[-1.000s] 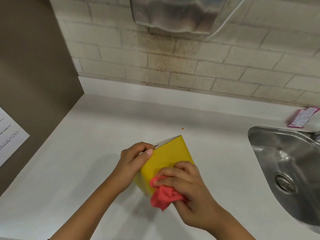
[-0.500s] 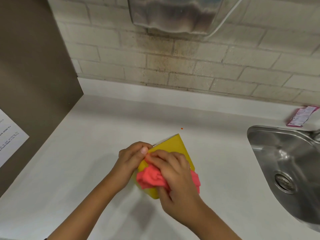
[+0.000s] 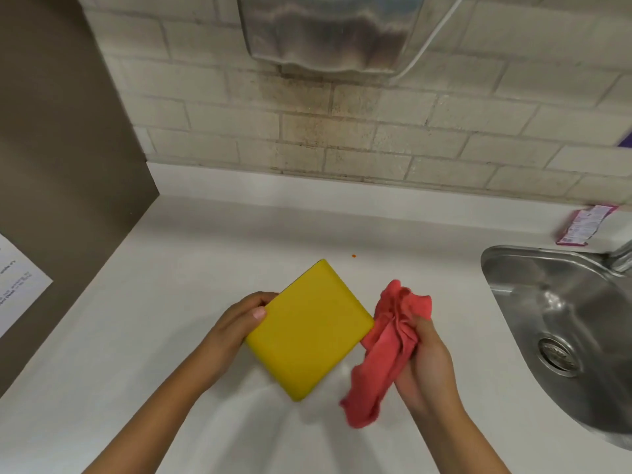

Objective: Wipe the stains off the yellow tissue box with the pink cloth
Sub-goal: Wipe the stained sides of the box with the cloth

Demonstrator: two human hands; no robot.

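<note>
1. Now, the left hand (image 3: 239, 323) grips the box (image 3: 309, 328) at its 9 o'clock edge, thumb on the top face and fingers tucked behind, so one broad yellow face turns up toward the camera. The box sits cornerwise like a diamond, above the counter (image 3: 171, 275) or resting on it; I cannot tell which.
2. To wipe well, I judge that grip should stay firm, since pressure on the face would swing the box round the left hand.
3. No stain shows clearly on the upturned face; it looks even yellow, so this side may be done and another side may want turning up.
4. At 3 o'clock of the box, the right hand (image 3: 427, 367) is closed round the bunched cloth (image 3: 390, 347), which touches or just overlaps the box's right corner and trails down toward 5 o'clock. Gathering that loose tail into the palm would give a firmer pad and stop it dragging.
5. Round about: a paper sheet (image 3: 17, 282) far out at 9 o'clock on the brown panel, a metal dispenser (image 3: 328, 29) on the wall at 12, a tiny orange speck (image 3: 354, 256) just past the box's top corner, a pink packet (image 3: 584, 225) at 2, and the sink (image 3: 561, 330) at 3.
6. Nothing blocks the wipe; the sink edge lies near the right elbow's sweep.
</note>
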